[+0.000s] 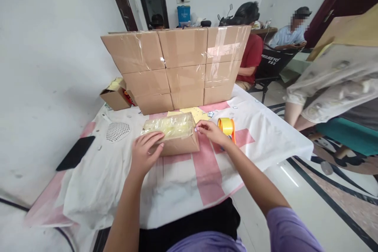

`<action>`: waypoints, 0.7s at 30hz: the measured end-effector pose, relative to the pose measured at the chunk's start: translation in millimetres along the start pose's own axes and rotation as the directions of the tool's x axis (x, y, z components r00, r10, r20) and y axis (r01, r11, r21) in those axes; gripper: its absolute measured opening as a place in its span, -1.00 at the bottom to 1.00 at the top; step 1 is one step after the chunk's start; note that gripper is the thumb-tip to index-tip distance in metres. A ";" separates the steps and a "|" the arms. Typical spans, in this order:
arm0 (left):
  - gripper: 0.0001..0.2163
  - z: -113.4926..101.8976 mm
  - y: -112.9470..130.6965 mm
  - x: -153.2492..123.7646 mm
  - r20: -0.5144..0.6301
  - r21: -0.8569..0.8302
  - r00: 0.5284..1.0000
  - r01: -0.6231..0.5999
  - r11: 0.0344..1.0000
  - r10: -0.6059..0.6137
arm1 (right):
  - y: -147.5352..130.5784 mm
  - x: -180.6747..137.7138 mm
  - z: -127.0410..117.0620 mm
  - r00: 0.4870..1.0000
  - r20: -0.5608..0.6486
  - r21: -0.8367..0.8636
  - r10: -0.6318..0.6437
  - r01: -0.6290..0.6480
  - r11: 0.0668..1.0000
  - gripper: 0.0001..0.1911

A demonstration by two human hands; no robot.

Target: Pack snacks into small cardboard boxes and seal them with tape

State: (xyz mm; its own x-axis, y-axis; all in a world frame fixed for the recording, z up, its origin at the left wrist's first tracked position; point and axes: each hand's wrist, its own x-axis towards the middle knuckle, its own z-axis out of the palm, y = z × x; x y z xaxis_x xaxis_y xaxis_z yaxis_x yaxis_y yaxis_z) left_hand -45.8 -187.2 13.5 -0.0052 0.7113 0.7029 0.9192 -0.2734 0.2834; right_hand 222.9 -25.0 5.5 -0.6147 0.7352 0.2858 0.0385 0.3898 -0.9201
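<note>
A small open cardboard box (177, 146) sits on the cloth-covered table (183, 189), filled with pale yellow items under clear plastic (168, 126). My left hand (145, 152) rests on the box's near left corner, fingers curled over the edge. My right hand (210, 131) touches the box's right end, fingers pinched at the corner flap. A roll of yellow tape on an orange dispenser (227, 126) stands just right of my right hand.
A wall of several taped cardboard boxes (177, 67) stands behind. An open carton (115, 95) sits far left. A black phone (75, 152) and a white mesh disc (117, 131) lie left. Seated people are behind; a person (330, 90) stands at right.
</note>
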 end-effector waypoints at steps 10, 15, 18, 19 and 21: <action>-0.79 -0.5 6.7 -2.4 0.038 0.020 0.999 -0.036 0.999 0.035 | 18.1 -14.8 22.7 0.977 -0.214 0.101 0.015 0.007 0.995 -0.77; -0.78 7.9 19.0 2.8 0.045 0.098 0.997 -0.064 0.993 0.059 | 36.3 -20.1 47.9 0.827 -0.544 0.117 0.139 -0.089 0.989 -0.77; -0.80 12.0 22.8 5.1 0.038 0.112 0.998 -0.061 0.992 0.058 | 43.1 -23.7 61.3 0.773 -0.607 0.170 0.185 -0.101 0.980 -0.69; -0.80 12.6 23.1 5.3 0.036 0.111 0.998 -0.061 0.992 0.057 | 44.0 -24.5 63.9 0.757 -0.623 0.185 0.197 -0.102 0.977 -0.67; -0.79 12.3 22.9 5.3 0.039 0.107 0.997 -0.064 0.992 0.060 | 43.8 -25.2 66.8 0.747 -0.631 0.205 0.208 -0.097 0.974 -0.68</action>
State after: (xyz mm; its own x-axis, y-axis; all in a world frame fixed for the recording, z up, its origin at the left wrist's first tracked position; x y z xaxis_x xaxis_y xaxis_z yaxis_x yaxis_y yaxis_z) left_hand -19.9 -181.7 15.6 0.0659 0.7183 0.6926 0.9545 -0.2476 0.1660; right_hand 187.5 -63.6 -59.8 0.0463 0.9804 0.1917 -0.0644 0.1944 -0.9788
